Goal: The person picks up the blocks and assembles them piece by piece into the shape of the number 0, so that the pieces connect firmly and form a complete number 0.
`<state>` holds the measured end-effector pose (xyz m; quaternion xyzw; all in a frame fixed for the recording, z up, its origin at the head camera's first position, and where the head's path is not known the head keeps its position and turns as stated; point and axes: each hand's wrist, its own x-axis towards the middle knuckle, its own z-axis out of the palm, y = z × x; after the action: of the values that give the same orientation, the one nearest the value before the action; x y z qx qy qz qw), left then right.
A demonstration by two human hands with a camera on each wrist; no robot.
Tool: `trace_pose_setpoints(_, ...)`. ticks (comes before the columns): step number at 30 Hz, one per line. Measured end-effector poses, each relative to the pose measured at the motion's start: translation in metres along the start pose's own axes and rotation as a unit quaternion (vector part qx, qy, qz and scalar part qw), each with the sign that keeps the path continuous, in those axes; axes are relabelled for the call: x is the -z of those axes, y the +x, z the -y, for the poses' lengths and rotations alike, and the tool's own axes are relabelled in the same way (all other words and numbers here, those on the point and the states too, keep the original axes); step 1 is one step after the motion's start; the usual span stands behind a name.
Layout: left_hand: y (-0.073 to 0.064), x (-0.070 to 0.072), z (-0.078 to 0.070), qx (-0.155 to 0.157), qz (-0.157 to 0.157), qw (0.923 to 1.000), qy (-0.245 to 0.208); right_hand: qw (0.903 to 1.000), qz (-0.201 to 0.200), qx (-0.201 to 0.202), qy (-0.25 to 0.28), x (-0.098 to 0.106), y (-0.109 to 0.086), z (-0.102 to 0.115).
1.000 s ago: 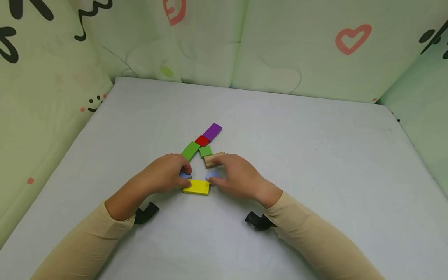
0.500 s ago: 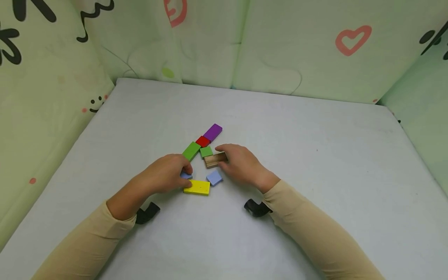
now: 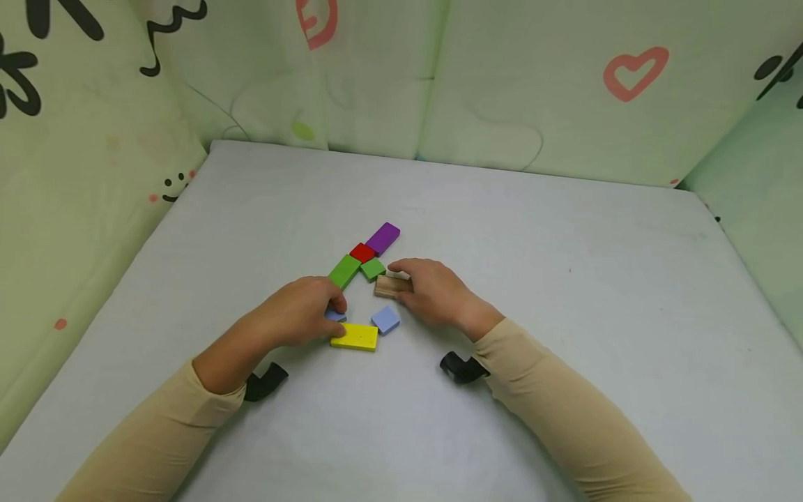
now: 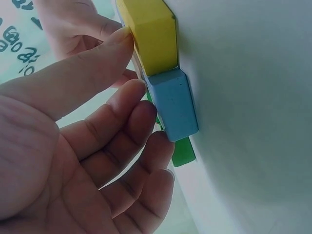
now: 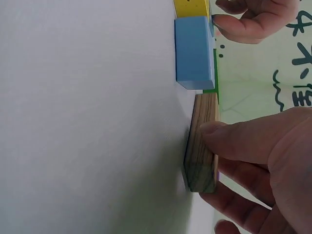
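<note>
Between thumb and fingers, my right hand point(image 3: 442, 296) pinches a striped wooden block point(image 3: 390, 286); the right wrist view has the thumb across the wood's near face. My left hand point(image 3: 301, 312) rests by the other end of the layout, its thumb on the yellow block point(image 3: 359, 337) and its loosely bent fingertips at a light blue block point(image 4: 174, 107), mostly covered from the head view. A second light blue block point(image 3: 385, 320) sits at the yellow block's right corner. Just beyond the wooden block lies a small green block point(image 3: 373, 269), turned cornerwise.
A longer green block point(image 3: 344, 271), a red block point(image 3: 362, 252) and a purple block point(image 3: 383, 238) form a slanting line away from the left hand. All lie on a white-covered table point(image 3: 564, 293), with printed curtains point(image 3: 502, 84) along its back and sides.
The right hand has left the right-hand light blue block and taken hold of the wooden block, shifting it slightly right. The small green block has turned. The left hand stays put.
</note>
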<state>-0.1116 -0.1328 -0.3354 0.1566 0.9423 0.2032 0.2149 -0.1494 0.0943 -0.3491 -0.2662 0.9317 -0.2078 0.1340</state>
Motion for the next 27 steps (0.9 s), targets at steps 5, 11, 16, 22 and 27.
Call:
trace_pose_setpoints(5,0.000,0.000,-0.001,-0.003,-0.002,1.0000,0.003,0.9997,0.001,-0.013,-0.020,0.002,-0.002,-0.002)
trace_pose_setpoints(11,0.000,-0.001,-0.001,0.000,-0.004,1.0000,0.003,0.9993,-0.013,-0.018,-0.031,0.001,-0.004,-0.005)
trace_pose_setpoints(16,0.000,-0.001,-0.001,0.001,-0.005,1.0000,0.003,0.9991,-0.022,-0.012,-0.034,0.000,-0.005,-0.007)
trace_pose_setpoints(22,0.001,-0.002,-0.001,0.005,-0.005,1.0000,-0.001,0.9998,-0.006,-0.012,-0.017,0.002,-0.005,-0.009)
trace_pose_setpoints(27,0.000,-0.002,-0.001,0.005,-0.005,1.0000,-0.002,0.9998,0.011,0.003,0.017,0.007,-0.007,-0.015)
